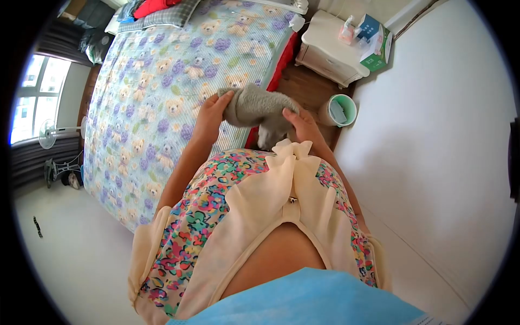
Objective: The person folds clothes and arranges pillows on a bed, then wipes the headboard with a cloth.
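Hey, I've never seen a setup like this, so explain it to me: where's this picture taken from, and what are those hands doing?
There is no machine here, just a person's two bare hands. The single picture comes from a camera worn on the head, looking forward and down, so the person's own patterned top fills the lower middle.

The left hand and right hand each have a grip on a fuzzy grey cloth, held up between them in front of the body.

Beyond is a bed with a bear-print cover; a red cloth lies at its far end. On the bedside cabinet stand a pump bottle and a green-and-white box. A bin stands nearby.
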{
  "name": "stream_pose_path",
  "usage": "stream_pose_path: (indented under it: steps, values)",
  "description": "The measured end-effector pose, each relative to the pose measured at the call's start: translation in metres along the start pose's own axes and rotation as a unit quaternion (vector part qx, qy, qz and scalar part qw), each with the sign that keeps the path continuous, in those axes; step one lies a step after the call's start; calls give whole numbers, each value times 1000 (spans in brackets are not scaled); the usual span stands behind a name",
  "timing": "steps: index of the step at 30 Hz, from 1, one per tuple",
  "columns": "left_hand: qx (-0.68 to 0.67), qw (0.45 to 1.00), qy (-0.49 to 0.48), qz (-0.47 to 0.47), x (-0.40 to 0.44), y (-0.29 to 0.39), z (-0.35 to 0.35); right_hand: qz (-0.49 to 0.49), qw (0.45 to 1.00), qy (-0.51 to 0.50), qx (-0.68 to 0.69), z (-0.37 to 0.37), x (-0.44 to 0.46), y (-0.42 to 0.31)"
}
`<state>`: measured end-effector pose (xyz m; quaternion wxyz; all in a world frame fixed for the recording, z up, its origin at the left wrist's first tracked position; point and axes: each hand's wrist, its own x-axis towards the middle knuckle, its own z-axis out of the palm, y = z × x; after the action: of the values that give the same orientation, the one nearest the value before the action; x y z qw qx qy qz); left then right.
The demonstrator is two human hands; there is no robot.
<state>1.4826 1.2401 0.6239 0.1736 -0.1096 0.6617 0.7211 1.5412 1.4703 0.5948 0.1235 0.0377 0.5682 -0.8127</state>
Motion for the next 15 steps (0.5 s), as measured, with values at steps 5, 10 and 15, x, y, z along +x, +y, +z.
stream_pose_path:
  steps: [5,10,15]
  values:
    - [-46,994,-77,-59,76,19,15,11,992,61,114,-23,53,-42]
    - [-34,993,-96,-64,165,54,55,50,975,103,192,-76,137,-84]
    - [-5,994,-62,-86,246,86,94,88,975,45,200,-141,206,-130]
